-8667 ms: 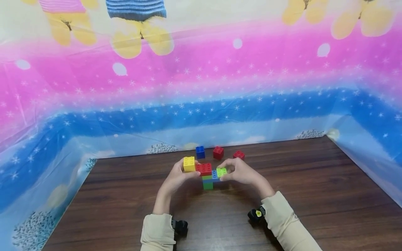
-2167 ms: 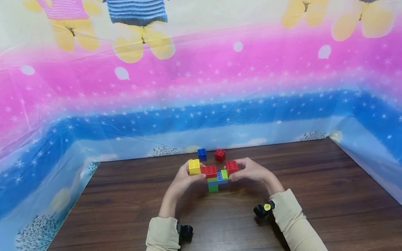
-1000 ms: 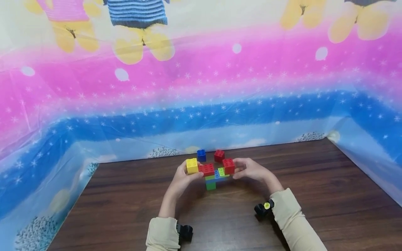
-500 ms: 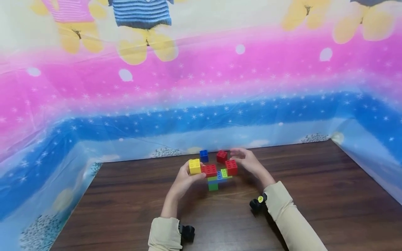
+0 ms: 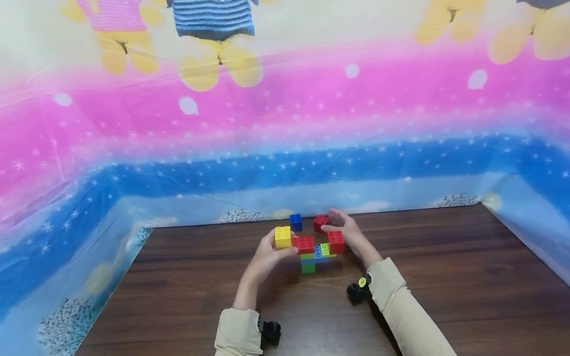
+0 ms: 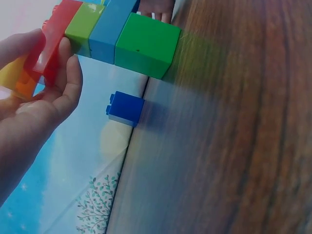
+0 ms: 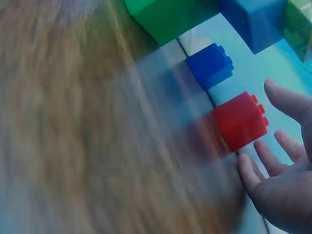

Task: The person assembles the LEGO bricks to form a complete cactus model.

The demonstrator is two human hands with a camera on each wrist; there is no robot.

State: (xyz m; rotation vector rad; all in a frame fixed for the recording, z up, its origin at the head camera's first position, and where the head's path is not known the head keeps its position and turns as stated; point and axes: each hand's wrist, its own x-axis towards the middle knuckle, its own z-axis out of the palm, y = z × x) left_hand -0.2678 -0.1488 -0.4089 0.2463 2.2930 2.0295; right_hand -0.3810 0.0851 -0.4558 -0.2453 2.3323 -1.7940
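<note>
A structure of toy building blocks stands mid-table, with a green block [image 5: 308,267] at its foot and blue [image 5: 317,252] and lime [image 5: 325,248] blocks above. A red block [image 5: 304,244] and a yellow block [image 5: 282,237] top its left side; another red block [image 5: 336,242] caps the right end. My left hand [image 5: 263,257] grips the left red block between thumb and fingers, as the left wrist view confirms. Beyond the structure, my right hand [image 5: 352,235] reaches toward a loose red block [image 7: 241,122], its fingers spread around but apart from it.
A loose blue block [image 5: 296,222] sits near the table's back edge, left of the loose red one. Patterned cloth [image 5: 267,193] rises behind the dark wooden table [image 5: 187,296]. Black wrist cameras are strapped below both hands.
My right hand first touched the lime block, then brought a red block from the back onto the structure's right end. It has let go and moved back-left toward the remaining red block.
</note>
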